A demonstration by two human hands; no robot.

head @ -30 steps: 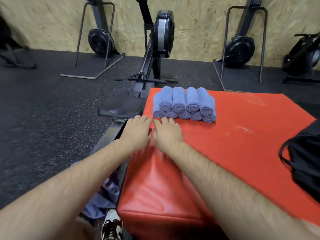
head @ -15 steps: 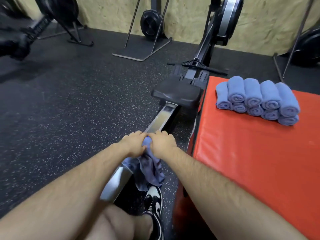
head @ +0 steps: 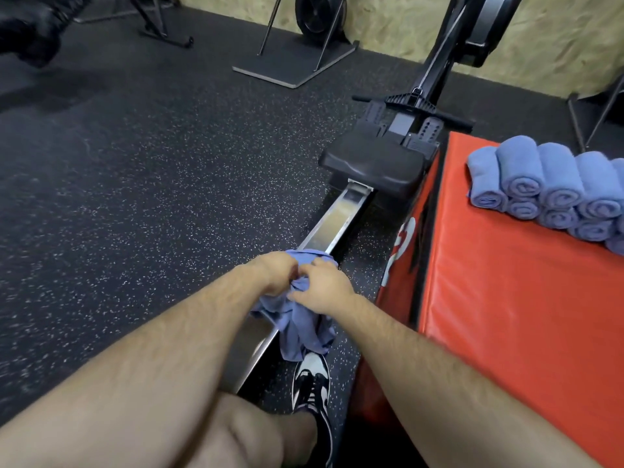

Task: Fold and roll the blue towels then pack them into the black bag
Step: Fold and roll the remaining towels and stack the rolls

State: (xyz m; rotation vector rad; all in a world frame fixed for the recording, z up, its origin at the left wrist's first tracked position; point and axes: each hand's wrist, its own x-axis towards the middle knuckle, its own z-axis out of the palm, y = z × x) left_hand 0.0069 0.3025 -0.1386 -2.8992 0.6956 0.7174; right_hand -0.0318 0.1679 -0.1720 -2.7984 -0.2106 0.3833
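Nearest us, the shoe, with the tail of a loose towel hanging just over its toe. Above it the left grip and right grip are both clamped on the towel's bunched top, knuckles close together, over the rail. Risks as we judge them: lifted as a wad, the tail may drag on the floor or snag under the shoe or on the rail edge. We cannot tell whether the bunch is one towel or several, so extras may drop. Farther right, the rolls sit stacked on the red surface; a careless swing back could topple them. A second ago both hands lay flat on the surface before the rolls, with the bag at the right edge; now it is out of view.
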